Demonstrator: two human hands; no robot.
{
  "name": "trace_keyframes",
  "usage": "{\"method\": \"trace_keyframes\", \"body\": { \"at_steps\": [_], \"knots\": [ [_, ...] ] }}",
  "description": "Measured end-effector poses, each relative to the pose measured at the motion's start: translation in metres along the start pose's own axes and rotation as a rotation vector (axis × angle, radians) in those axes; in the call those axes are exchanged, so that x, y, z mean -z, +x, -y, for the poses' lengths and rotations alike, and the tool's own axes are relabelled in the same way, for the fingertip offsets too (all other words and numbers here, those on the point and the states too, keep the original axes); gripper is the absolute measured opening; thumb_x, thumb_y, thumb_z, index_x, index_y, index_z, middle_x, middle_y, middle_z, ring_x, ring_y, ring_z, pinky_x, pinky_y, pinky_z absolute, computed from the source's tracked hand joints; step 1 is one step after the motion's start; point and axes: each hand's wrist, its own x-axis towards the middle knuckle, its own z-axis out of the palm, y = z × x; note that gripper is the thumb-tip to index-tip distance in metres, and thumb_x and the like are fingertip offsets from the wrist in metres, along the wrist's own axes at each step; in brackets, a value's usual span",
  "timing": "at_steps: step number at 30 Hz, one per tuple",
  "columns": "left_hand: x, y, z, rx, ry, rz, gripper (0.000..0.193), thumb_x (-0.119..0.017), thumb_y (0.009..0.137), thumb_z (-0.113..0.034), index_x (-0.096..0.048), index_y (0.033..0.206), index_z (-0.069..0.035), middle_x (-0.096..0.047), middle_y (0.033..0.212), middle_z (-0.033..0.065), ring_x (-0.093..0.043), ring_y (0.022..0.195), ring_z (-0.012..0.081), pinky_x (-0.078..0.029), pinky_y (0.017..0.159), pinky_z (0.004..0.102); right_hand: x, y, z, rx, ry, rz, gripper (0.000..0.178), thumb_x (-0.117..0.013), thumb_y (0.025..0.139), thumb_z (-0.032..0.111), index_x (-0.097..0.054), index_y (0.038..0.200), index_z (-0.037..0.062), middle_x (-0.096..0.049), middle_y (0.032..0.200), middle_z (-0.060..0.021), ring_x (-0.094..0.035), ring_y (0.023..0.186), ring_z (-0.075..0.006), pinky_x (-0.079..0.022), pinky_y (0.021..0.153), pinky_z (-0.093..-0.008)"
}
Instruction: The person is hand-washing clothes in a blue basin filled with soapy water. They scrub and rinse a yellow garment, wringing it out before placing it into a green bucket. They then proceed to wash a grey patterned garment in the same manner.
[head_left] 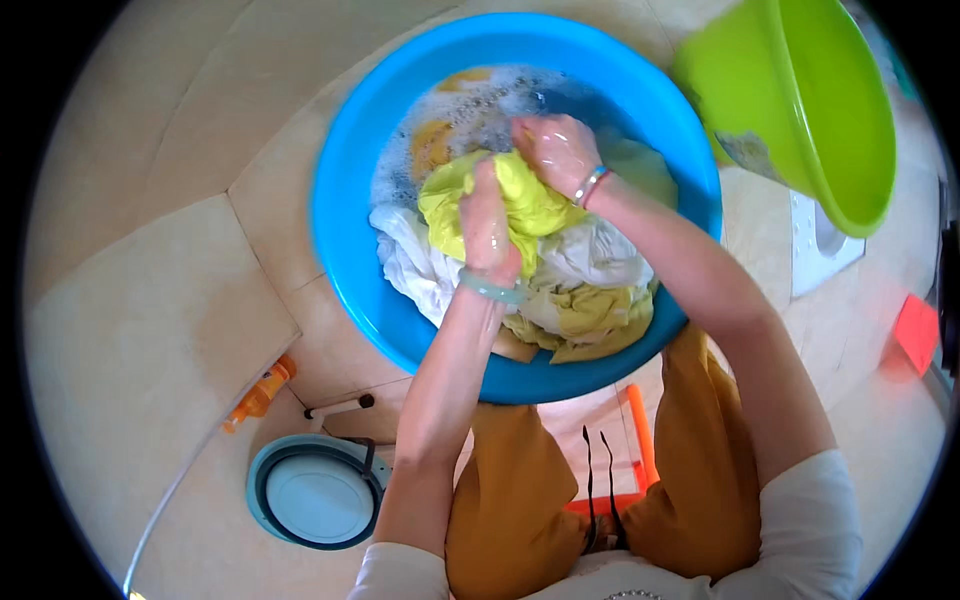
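Over a large blue basin (345, 275) of sudsy water, my left hand (487, 220) is closed on a bright yellow-green wet cloth (450, 200). My right hand (560, 150) grips the same cloth at its far right side, fingers curled and partly hidden. The cloth is bunched between the two hands; what garment it is cannot be made out. Beneath and around it lie white garments (410, 255) and an olive-yellow garment (590, 312). Foam (480, 100) floats on the water at the far side, with an orange-yellow cloth (432, 145) showing through.
A lime-green tub (740, 90) stands tilted at the far right, beside a white floor fixture (825, 245). At lower left are an orange bottle (262, 392), a pale-blue collapsible basin (318, 500) and a thin hose (175, 490). A red-orange object (915, 335) is at right.
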Motion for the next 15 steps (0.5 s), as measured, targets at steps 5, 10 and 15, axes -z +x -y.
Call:
{"method": "trace_keyframes", "body": {
  "at_steps": [5,10,15],
  "knots": [
    [0.009,0.032,-0.019,0.127,-0.212,0.220,0.041,-0.046,0.102,-0.031,-0.048,0.136,-0.009,-0.055,0.132,0.0045,-0.055,0.117,0.0201,-0.044,0.101,0.0350,-0.041,0.069,-0.117,-0.100,0.593,0.433,0.035,-0.057,0.094,0.040,-0.061,0.102,0.0055,-0.064,0.095,-0.0175,-0.061,0.093,-0.0379,-0.050,0.079,-0.0460],
    [0.007,0.049,-0.018,0.044,0.020,0.040,0.043,-0.047,0.101,-0.017,-0.042,0.143,-0.015,-0.048,0.140,0.0050,-0.050,0.124,0.0222,-0.046,0.101,0.0395,-0.051,0.034,-0.119,0.259,0.348,0.447,0.028,-0.059,0.093,0.025,-0.059,0.113,0.0046,-0.055,0.122,-0.0217,-0.058,0.104,-0.0405,-0.048,0.089,-0.0461],
    [-0.004,0.055,-0.013,0.098,-0.099,0.076,0.039,-0.048,0.099,-0.009,-0.050,0.138,-0.011,-0.044,0.143,0.0056,-0.044,0.128,0.0223,-0.041,0.105,0.0387,-0.085,0.041,-0.119,0.268,0.393,0.120,0.030,-0.061,0.083,0.008,-0.058,0.112,0.0137,-0.056,0.113,-0.0169,-0.061,0.095,-0.0368,-0.052,0.078,-0.0444]
  ]
}}
